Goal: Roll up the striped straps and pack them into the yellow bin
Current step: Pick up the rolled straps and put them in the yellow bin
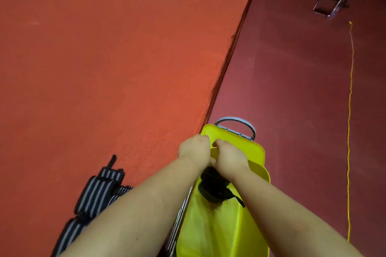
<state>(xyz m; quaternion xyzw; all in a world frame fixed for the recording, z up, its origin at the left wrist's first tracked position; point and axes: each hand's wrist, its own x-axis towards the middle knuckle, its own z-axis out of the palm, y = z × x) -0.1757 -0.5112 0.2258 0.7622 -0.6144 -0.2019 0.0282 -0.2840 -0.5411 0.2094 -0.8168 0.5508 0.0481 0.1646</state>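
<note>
- Nearest the camera, two bare forearms reach forward over the yellow bin [219, 231], which fills the near centre of the red floor
- At near left, a pile of striped straps [95, 194] lies flat and unrolled beside the left forearm, one black tab end pointing away; the woven fabric looks soft, light and limp, likely to spring loose unless rolled tight from the tab end and pinched across its width
- Inside the bin, a dark strap bundle [213, 188] sits just beneath the wrists, a loose tail trailing to the right
- Above it, the left hand [194, 148] and right hand [229, 156] are curled shut, knuckles nearly touching; what they clamp is hidden, so the hold cannot be told
- Beyond, the bin's grey handle [236, 123] lies at its far end
- Far right, a yellow cord [351, 110] runs along the darker floor; metal chair legs [328, 4] stand well clear
</note>
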